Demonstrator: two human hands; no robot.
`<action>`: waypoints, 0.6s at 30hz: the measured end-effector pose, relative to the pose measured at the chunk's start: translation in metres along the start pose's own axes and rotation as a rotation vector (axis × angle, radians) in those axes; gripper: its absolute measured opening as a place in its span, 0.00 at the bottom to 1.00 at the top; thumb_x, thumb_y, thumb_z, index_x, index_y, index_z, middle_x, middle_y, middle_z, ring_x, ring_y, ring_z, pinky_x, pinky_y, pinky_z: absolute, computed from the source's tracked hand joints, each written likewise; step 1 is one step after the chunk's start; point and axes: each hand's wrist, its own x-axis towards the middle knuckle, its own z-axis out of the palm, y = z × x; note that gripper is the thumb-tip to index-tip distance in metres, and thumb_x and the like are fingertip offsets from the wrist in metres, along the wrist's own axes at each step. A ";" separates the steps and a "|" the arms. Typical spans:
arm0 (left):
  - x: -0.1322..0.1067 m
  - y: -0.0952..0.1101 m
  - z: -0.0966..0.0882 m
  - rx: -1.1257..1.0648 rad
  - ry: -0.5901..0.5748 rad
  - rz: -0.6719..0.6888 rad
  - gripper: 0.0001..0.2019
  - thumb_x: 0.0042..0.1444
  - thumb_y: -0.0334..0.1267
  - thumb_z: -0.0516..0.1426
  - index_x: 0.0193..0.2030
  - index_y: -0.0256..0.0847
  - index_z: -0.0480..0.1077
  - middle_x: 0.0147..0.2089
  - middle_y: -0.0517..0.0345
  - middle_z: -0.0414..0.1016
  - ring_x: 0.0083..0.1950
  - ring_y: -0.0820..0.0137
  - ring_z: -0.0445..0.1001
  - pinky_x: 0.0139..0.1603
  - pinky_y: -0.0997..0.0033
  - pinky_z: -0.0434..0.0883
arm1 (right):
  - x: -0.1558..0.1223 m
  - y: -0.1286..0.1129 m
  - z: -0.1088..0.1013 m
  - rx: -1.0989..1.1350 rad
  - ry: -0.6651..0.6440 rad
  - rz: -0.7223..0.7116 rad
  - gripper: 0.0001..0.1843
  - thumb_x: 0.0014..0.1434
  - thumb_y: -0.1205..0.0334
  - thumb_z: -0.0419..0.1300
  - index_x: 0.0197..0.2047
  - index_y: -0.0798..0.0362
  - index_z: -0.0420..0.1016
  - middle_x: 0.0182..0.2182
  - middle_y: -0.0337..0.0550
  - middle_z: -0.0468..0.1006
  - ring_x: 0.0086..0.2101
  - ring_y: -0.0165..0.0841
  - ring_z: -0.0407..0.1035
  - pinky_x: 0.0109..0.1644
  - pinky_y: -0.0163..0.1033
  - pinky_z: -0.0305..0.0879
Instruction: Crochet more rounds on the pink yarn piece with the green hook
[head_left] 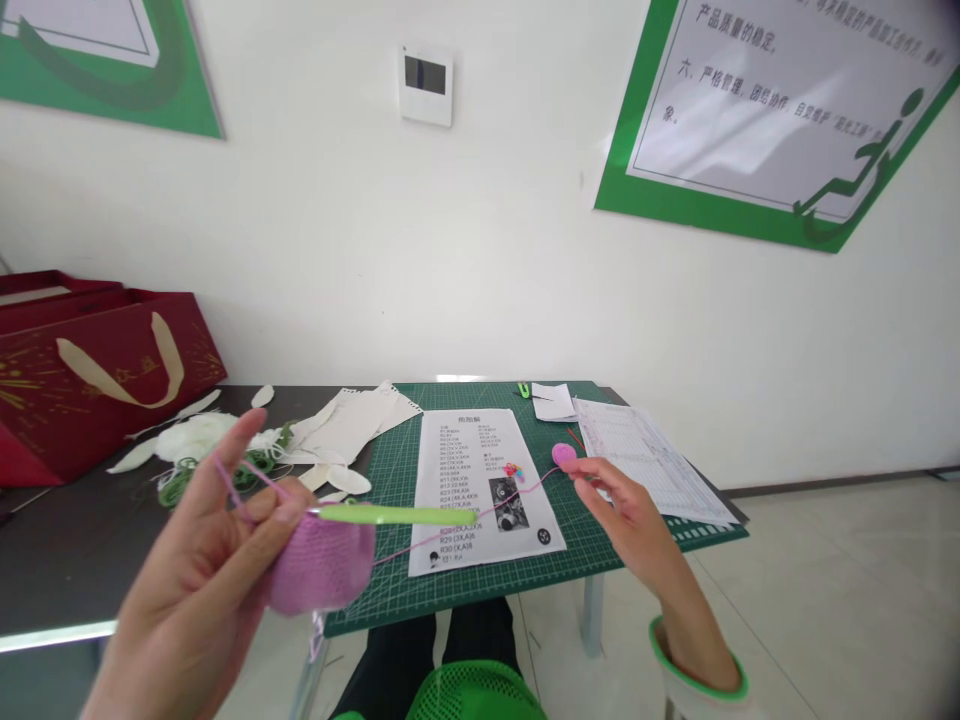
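Note:
My left hand holds a pink crocheted piece with a green-handled crochet hook in its stitches. A strand of pink yarn is looped over my raised left fingers and runs across the table to a small round pink yarn ball. My right hand is out over the right side of the mat, its fingertips closed at the ball's lower edge. The hook's handle points right, apart from my right hand.
A green cutting mat holds a printed crochet pattern sheet and a stack of ruled forms. White fabric pieces and green yarn lie on the dark table. A red gift bag stands at the left.

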 end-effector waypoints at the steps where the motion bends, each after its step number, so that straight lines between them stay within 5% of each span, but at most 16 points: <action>1: -0.005 0.001 0.017 -0.003 -0.001 -0.038 0.44 0.54 0.34 0.69 0.75 0.55 0.57 0.29 0.65 0.75 0.26 0.74 0.70 0.26 0.82 0.74 | -0.009 -0.013 0.006 0.050 -0.037 -0.014 0.20 0.70 0.47 0.57 0.55 0.52 0.73 0.54 0.48 0.75 0.55 0.41 0.70 0.61 0.55 0.68; 6: -0.029 -0.007 0.064 -0.035 -0.110 -0.071 0.45 0.57 0.38 0.67 0.77 0.57 0.51 0.28 0.65 0.74 0.23 0.77 0.64 0.24 0.84 0.66 | -0.040 -0.063 0.044 0.268 -0.188 -0.074 0.16 0.69 0.47 0.55 0.57 0.37 0.73 0.60 0.41 0.71 0.61 0.40 0.66 0.67 0.49 0.64; 10: -0.040 -0.018 0.071 0.005 -0.129 -0.071 0.40 0.60 0.44 0.66 0.75 0.65 0.53 0.28 0.65 0.72 0.24 0.75 0.62 0.23 0.81 0.64 | -0.046 -0.084 0.071 0.395 -0.198 -0.138 0.20 0.65 0.41 0.59 0.56 0.37 0.74 0.56 0.42 0.73 0.58 0.41 0.67 0.66 0.49 0.65; 15: -0.045 -0.023 0.070 0.032 -0.164 -0.084 0.39 0.62 0.44 0.64 0.75 0.65 0.51 0.29 0.64 0.73 0.27 0.73 0.65 0.27 0.79 0.67 | -0.043 -0.094 0.088 0.417 -0.108 -0.107 0.14 0.66 0.52 0.62 0.54 0.39 0.72 0.58 0.41 0.70 0.61 0.40 0.62 0.68 0.49 0.59; 18: -0.046 -0.020 0.071 0.018 -0.179 -0.130 0.40 0.62 0.43 0.64 0.76 0.63 0.50 0.29 0.64 0.73 0.27 0.74 0.65 0.27 0.80 0.66 | -0.038 -0.099 0.089 0.450 -0.129 -0.102 0.08 0.65 0.54 0.62 0.47 0.43 0.74 0.52 0.42 0.73 0.55 0.38 0.67 0.62 0.46 0.64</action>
